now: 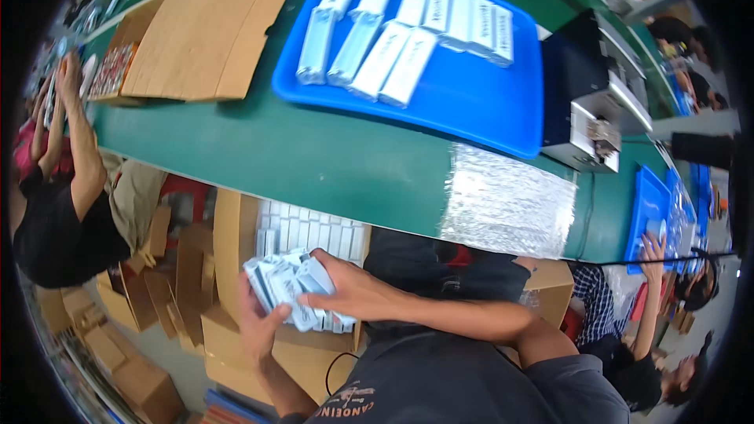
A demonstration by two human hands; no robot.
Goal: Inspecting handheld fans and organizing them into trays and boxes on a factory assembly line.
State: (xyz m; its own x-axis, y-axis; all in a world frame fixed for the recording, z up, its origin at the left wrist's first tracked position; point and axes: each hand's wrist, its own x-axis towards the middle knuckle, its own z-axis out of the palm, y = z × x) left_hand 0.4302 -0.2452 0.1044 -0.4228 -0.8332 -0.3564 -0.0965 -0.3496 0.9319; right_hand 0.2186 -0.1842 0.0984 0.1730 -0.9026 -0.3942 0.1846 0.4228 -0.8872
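Observation:
Low in front of me, both hands grip a bunch of small white boxes [287, 286] with dark printing. My left hand [261, 328] is closed round the left side of the bunch, its thumb across the lower edge. From the right, my right hand [343, 290] presses on the bunch with thumb and fingers. Directly beneath lies an open cardboard carton [229, 247] with rows of similar white boxes [310, 232] inside. The bunch and my hands hide part of those rows.
A blue tray [471, 102] of wrapped white boxes sits on the green bench [353, 165]. Beside it are a black and silver machine [589, 102] and a silvery sheet [509, 200]. An open cardboard box [196, 43] stands far left. Co-workers sit on both sides.

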